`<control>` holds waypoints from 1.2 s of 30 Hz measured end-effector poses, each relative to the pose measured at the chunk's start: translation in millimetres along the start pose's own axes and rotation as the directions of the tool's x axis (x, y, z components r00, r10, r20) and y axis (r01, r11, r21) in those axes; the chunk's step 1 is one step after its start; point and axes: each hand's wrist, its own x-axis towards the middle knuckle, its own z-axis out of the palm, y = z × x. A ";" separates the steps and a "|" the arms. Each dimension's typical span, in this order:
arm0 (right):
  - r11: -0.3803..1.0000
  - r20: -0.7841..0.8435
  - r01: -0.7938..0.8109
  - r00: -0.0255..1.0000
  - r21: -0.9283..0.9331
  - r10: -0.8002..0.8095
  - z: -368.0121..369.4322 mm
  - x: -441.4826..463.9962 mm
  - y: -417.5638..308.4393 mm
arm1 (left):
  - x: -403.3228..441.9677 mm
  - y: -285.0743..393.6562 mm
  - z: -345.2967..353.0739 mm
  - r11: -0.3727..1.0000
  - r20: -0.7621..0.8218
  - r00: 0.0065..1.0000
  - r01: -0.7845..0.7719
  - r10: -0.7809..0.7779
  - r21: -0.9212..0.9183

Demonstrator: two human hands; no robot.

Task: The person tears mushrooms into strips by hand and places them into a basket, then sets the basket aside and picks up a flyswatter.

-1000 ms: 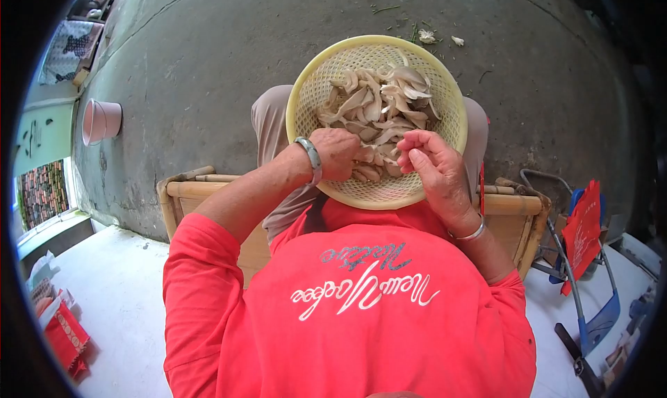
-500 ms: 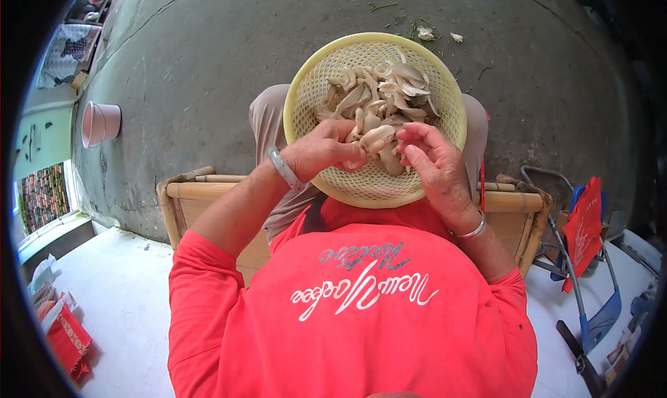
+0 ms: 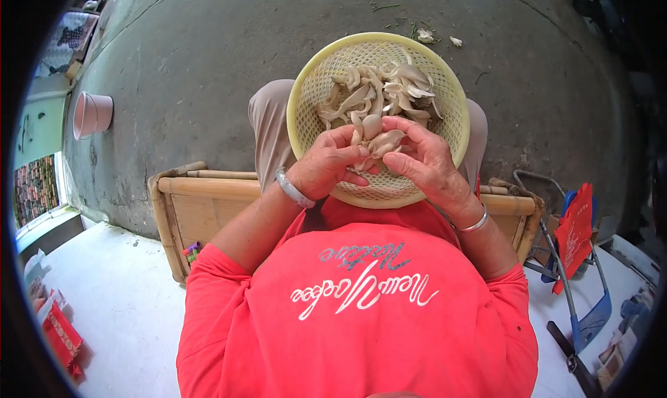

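Note:
A yellow mesh basket [image 3: 453,120] rests on my lap, holding a heap of torn pale oyster mushrooms [image 3: 354,102]. Over its near half, my left hand [image 3: 325,163] grips a small cluster of oyster mushrooms [image 3: 381,143] between thumb and fingers. On the other side of that cluster, my right hand [image 3: 429,163] has its thumb and curled fingers closed on the mushroom caps. Both hands are close together, and their palms and some fingertips are partly hidden.
I sit on a bamboo bench [image 3: 208,186]. A pink bucket [image 3: 97,114] stands on the concrete floor to the left. Mushroom scraps [image 3: 425,35] lie beyond the basket. To the right is a metal-framed folding chair [image 3: 566,294] with a red bag [image 3: 575,234].
My hands have come together around the mushroom cluster, which now shows more caps. The right fingers have moved left onto it. The view has shifted slightly.

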 end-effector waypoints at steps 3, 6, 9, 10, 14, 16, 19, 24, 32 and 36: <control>0.964 -0.059 0.035 0.997 -0.265 -0.053 -3.8 4.9 7.3 | -0.7 -2.6 0.2 0.997 -0.029 0.997 -0.071 0.070 -0.029; 0.922 -0.051 0.068 0.994 -0.380 -0.094 -5.3 6.8 10.0 | -0.6 -2.6 -2.3 0.987 -0.021 0.998 -0.064 0.061 -0.145; 0.938 -0.061 0.074 0.993 -0.339 -0.101 -3.1 5.9 6.5 | 0.6 -6.2 -5.7 0.974 -0.038 0.995 -0.093 0.087 -0.208; 0.937 -0.060 0.075 0.993 -0.341 -0.101 -3.2 6.1 7.0 | 1.1 -7.1 -7.4 0.970 -0.030 0.995 -0.095 0.091 -0.223; 0.949 -0.064 0.136 0.985 -0.283 -0.160 -2.5 6.9 12.9 | 1.2 -6.6 -3.9 0.951 -0.095 0.988 -0.143 0.121 -0.275; 0.944 -0.068 0.187 0.975 -0.272 -0.213 -1.4 5.6 10.6 | 0.2 -7.2 -4.6 0.927 -0.077 0.987 -0.160 0.142 -0.340; 0.993 -0.104 -0.101 0.989 0.059 0.107 -2.6 2.3 2.1 | 1.4 -8.0 -7.3 0.901 -0.070 0.983 -0.185 0.171 -0.393; 0.853 -0.094 -0.106 0.979 0.512 0.178 -4.5 6.0 -0.1 | 1.4 -8.6 -5.0 0.913 -0.134 0.975 -0.214 0.178 -0.347; 0.918 -0.082 -0.204 0.966 0.341 0.245 13.0 7.9 9.3 | 2.3 -14.5 2.0 0.908 -0.125 0.936 -0.350 0.329 -0.229; 0.974 0.000 -0.221 0.975 0.054 0.221 12.5 7.7 14.4 | 4.5 -17.4 0.2 0.915 -0.205 0.924 -0.361 0.323 -0.183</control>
